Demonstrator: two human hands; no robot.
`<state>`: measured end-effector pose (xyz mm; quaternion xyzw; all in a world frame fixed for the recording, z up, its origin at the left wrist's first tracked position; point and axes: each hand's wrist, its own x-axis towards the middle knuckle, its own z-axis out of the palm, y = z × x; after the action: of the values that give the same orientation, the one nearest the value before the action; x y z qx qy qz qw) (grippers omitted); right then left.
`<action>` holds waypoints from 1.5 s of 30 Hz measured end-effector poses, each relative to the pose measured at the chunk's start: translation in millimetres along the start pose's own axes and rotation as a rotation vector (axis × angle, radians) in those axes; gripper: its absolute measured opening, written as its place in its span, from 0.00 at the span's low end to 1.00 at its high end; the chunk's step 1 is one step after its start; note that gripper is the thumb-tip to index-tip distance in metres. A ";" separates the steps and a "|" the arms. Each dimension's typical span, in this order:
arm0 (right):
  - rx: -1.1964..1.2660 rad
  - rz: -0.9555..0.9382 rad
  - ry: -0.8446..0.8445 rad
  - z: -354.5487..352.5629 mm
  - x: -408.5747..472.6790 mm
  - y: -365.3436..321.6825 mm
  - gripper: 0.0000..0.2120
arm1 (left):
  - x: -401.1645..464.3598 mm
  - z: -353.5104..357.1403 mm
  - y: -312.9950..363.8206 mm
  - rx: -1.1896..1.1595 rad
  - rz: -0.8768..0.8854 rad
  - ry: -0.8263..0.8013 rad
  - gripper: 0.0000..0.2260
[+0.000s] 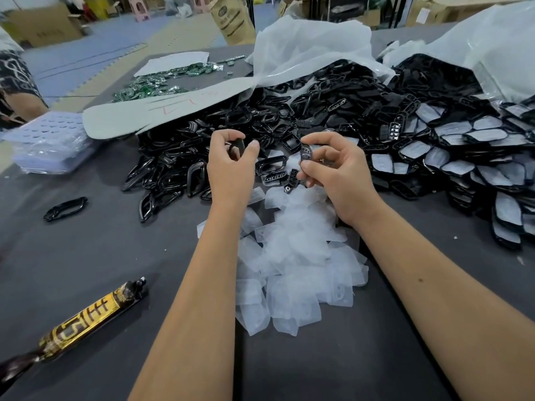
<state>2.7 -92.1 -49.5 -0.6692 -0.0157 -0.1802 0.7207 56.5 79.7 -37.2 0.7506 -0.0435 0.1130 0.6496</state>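
My left hand (230, 163) curls round a small black plastic shell piece (237, 147), held between thumb and fingers above the dark table (101, 256). My right hand (333, 169) pinches a small black button-frame piece (305, 151) between thumb and forefinger, a hand's width to the right. Both hands hover just in front of a big heap of black plastic shell parts (260, 125). Beneath my forearms lies a pile of peeled translucent film pieces (292, 261).
Black parts with white film on them (469, 157) are heaped at the right, spilling from white bags (304, 50). Green circuit boards (153, 85) lie far left. A gold-and-black wrapped stick (86, 316) and a lone black frame (65, 209) lie at the left. Stacked clear trays (52, 140) sit near another person.
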 end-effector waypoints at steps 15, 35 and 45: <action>0.025 -0.021 -0.064 3.6 0.9 3.5 0.15 | -3.3 19.5 -4.7 0.202 0.245 -0.032 0.19; -0.064 -0.053 0.082 1.4 3.1 7.5 0.08 | -4.5 16.8 -5.4 0.010 0.010 -0.052 0.02; -0.072 -0.082 0.066 2.2 -0.7 5.6 0.05 | -7.0 19.5 -0.9 -0.067 -0.076 0.007 0.04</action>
<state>4.0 -89.6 -54.8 -0.6870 -0.0128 -0.2322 0.6884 52.1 60.0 -42.2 0.7293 -0.0167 0.0894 0.6782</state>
